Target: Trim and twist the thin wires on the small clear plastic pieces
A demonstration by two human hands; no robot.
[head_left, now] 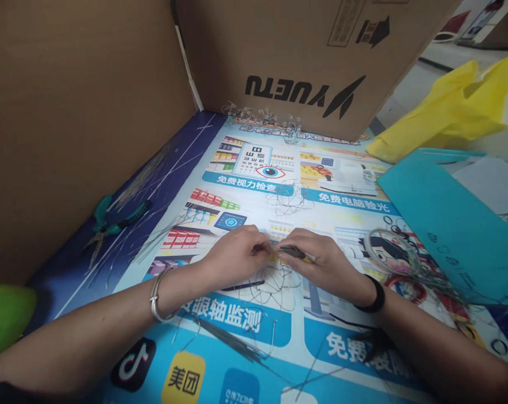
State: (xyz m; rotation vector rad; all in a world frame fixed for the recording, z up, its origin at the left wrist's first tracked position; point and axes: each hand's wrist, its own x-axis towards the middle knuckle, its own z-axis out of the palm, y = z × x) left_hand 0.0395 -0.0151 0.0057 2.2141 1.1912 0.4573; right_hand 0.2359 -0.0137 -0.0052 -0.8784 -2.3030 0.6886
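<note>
My left hand (239, 252) is closed in a pinch above the printed sheet, on thin bent wire whose end is hidden by the fingers. Loops of the wire (275, 289) spread out below both hands. My right hand (321, 258) is closed around a small dark tool (294, 251) with some yellow on it; its exact kind is hard to make out. The tool's tip meets my left fingertips, where a small yellowish spot is blurred. Just beyond the hands lies another looped wire shape (291, 197).
Teal-handled pliers (118, 221) and loose straight wires (142, 174) lie at left. A bundle of cut wires (231, 339) is in front. Wire shapes (271, 118) pile against the cardboard box (279, 50). At right are a clear ring (368, 252), a blue folder (443, 213) and a yellow bag (447, 109).
</note>
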